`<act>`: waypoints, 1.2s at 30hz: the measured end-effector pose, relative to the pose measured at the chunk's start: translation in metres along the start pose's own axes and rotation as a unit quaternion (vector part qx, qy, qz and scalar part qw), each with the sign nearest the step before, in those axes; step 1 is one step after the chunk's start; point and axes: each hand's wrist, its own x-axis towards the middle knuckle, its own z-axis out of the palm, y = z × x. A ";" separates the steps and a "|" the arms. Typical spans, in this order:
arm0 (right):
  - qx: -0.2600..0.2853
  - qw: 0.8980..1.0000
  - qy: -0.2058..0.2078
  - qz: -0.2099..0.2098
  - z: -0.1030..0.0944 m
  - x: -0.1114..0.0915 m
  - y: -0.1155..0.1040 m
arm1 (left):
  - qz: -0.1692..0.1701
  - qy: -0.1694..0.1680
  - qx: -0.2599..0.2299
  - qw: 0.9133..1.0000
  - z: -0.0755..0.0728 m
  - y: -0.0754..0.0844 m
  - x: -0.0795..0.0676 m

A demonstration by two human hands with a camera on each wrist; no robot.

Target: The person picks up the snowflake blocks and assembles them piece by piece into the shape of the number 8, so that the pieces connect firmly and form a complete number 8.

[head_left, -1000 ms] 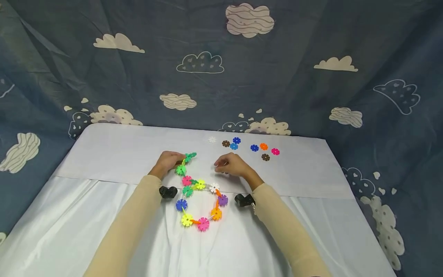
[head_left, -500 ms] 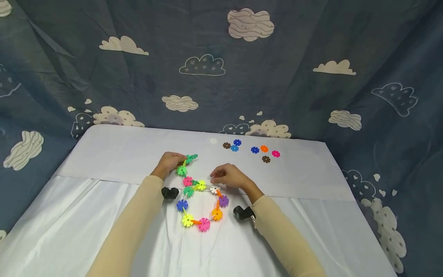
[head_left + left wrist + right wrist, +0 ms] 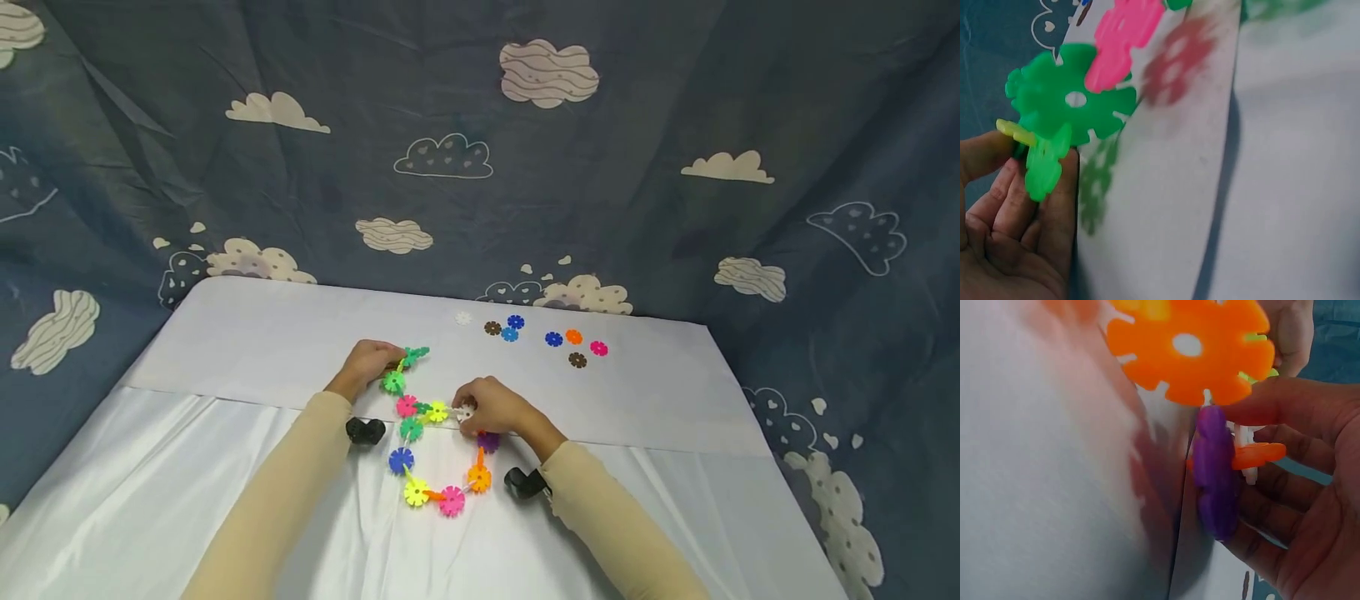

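Got a chain of plastic flowers (image 3: pixel 411 429) spread over a white surface (image 3: pixel 240 342), just toward 7 o'clock from the middle of the head view, looped low down with a tail up toward 11. Pinching that tail with the left hand (image 3: pixel 367 365), can't tell exactly by which piece. Can spot a green end flower (image 3: pixel 420 353) poking out at 2 o'clock from there. Pinching a white flower (image 3: pixel 462 413) at the loop's 1 o'clock with the right hand's (image 3: pixel 495 406) grip, kinda blocking part of it and some of the purple flower (image 3: pixel 489 443) between 2 and 3. In the right wrist view, get a big orange flower (image 3: pixel 1191 369) and the purple one crowding the foreground. Also got loose stuff: a brown-and-blue bunch (image 3: pixel 510 334) around 12 o'clock from the right hand, another cluster of four (image 3: pixel 573 337) nearer 2, plus a cloud-print curtain (image 3: pixel 630 100) behind.
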 end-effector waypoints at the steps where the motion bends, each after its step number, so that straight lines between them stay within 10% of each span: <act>1: -0.003 1.000 0.001 0.004 0.000 0.000 0.000 | -0.001 0.002 0.000 1.000 0.000 -0.001 0.000; 25: -0.075 0.997 -0.005 0.029 -0.035 0.041 0.013 | -0.015 -0.018 -0.074 0.997 -0.004 -0.007 0.004; 36: -0.121 0.992 -0.010 -0.036 -0.046 0.045 0.008 | -0.018 -0.042 -0.093 0.995 -0.007 -0.007 0.003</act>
